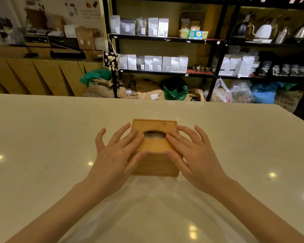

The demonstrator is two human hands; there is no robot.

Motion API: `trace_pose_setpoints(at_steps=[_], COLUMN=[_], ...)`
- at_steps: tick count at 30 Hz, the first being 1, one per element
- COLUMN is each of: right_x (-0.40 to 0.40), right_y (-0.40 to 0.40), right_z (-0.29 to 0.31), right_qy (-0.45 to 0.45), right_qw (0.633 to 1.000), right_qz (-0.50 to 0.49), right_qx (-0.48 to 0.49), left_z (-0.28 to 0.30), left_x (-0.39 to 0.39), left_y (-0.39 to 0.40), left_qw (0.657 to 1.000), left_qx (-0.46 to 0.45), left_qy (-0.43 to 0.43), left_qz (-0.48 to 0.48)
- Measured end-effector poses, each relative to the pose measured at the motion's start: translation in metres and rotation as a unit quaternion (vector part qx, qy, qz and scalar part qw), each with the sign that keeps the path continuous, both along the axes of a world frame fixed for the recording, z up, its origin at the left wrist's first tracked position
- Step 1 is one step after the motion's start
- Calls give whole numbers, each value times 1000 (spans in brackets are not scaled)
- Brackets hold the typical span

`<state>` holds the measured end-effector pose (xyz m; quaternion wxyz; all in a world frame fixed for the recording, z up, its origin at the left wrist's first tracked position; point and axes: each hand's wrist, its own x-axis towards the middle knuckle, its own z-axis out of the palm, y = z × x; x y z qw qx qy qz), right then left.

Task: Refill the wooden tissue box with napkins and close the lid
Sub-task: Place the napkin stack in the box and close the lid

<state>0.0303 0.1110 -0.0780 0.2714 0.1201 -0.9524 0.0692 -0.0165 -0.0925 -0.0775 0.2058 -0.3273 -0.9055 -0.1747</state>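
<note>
Now we see both hands spread flat on the lid of the box. Left hand lies at nine o'clock, right hand at three; napkins show through the oval hole.

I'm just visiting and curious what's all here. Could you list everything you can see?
wooden tissue box: one, light brown, middle of the table
lid: one, light brown, on the box, sitting short of its far edge
napkins: count unclear, white, seen through the lid's oval hole
table: one, cream, glossy
shelving: black, behind the table
pouches: many, silver and white, on the shelves
kettles: several, top right shelf
sacks and plastic bags: several, brown, green, blue, on the floor
soft toy: one, pale, hanging on the shelving
left hand: fingers spread flat on the lid
right hand: fingers spread flat on the lid
</note>
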Motion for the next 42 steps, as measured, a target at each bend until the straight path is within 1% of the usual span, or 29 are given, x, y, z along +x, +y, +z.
trace_pose_setpoints(at_steps=[3, 5, 9, 11, 13, 15, 18, 19, 22, 24, 26, 30, 42], right_x=[-1, -2, -13, -21, -32, -45, -64, -70, -86, -93, -95, -96, -92], right_y=[0, -1, -3, -5, -6, -6, -9, -10, -16, -20, -23, -24, -23], right_z=[-2, 1, 20, 31, 39, 46, 59, 62, 68, 67, 63, 62, 59], right_qy=[10, 12, -28, -54, -103, -154, -224, -250, -306, -305, -285, -254, -214], right_qw=[1000, 1000, 997, 995, 993, 986, 972, 966, 940, 930, 933, 940, 952], right_qz=[2, 5, -4, -11, -7, 13, 53, 65, 79, 83, 91, 110, 140], right_qx=[-5, -25, -74, -78, -65, -56, -54, -23, 130, 189, 201, 201, 170], left_z=[-1, 2, 17, 21, 24, 24, 24, 24, 23, 23, 24, 26, 27], left_x=[-1, -4, -18, -30, -41, -50, -61, -64, -67, -67, -67, -67, -67], left_y=[-1, -1, 3, 6, 8, 11, 14, 14, 14, 13, 14, 15, 15], left_qw=[1000, 1000, 996, 994, 996, 994, 980, 974, 959, 956, 954, 949, 944], left_qx=[-1, 22, 87, 99, 65, 2, -94, -117, -160, -178, -195, -217, -214], left_qy=[6, 8, -27, -41, -66, -111, -175, -192, -234, -233, -226, -228, -249], left_qz=[1, -2, 2, 8, 4, -2, 7, 11, 16, 18, 25, 31, 29])
